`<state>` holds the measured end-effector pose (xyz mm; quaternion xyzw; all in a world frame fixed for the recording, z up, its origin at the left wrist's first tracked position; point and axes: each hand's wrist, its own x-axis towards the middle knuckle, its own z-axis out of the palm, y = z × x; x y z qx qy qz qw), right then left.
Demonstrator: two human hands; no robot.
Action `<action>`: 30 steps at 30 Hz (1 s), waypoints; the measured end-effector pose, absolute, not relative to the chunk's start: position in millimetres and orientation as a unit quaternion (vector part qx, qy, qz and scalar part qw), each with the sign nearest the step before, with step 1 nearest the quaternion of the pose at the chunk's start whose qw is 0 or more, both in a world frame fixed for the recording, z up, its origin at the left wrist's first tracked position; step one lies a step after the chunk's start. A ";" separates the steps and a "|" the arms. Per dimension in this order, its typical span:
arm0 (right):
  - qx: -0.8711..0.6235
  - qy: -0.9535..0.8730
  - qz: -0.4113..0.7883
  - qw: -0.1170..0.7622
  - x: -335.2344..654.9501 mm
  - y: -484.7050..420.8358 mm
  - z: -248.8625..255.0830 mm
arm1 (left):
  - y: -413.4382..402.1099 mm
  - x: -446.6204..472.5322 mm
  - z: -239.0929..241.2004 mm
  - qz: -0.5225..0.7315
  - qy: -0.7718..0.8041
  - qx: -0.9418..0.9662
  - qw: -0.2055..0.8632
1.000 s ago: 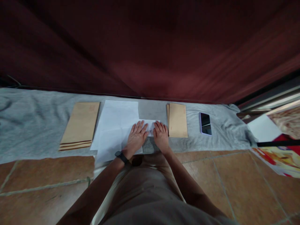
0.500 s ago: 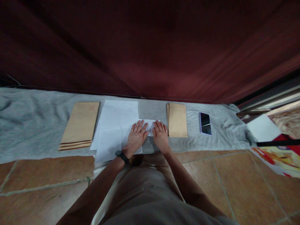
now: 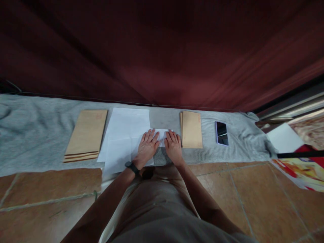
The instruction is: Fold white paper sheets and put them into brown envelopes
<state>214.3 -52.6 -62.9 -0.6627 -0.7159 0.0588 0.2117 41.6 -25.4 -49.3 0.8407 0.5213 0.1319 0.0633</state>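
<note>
My left hand (image 3: 147,147) and my right hand (image 3: 173,145) lie flat, side by side, fingers stretched out, pressing on a small folded white paper (image 3: 162,133) on a grey cloth (image 3: 37,128). A dark watch is on my left wrist. Loose white sheets (image 3: 124,135) spread under and to the left of my left hand. A stack of brown envelopes (image 3: 87,135) lies further left. Another stack of brown envelopes (image 3: 191,130) sits just right of my right hand.
A phone (image 3: 222,133) lies screen up on the cloth at the right. A dark red curtain (image 3: 162,50) hangs behind the cloth. Brown floor tiles (image 3: 45,199) lie in front. A white sheet (image 3: 285,138) and colourful printed paper (image 3: 301,170) are at the far right.
</note>
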 end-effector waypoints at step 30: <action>-0.665 -0.714 0.054 0.214 206.5 -53.8 -59.1 | -24.0 41.7 -57.8 0.134 0.524 0.839 0.061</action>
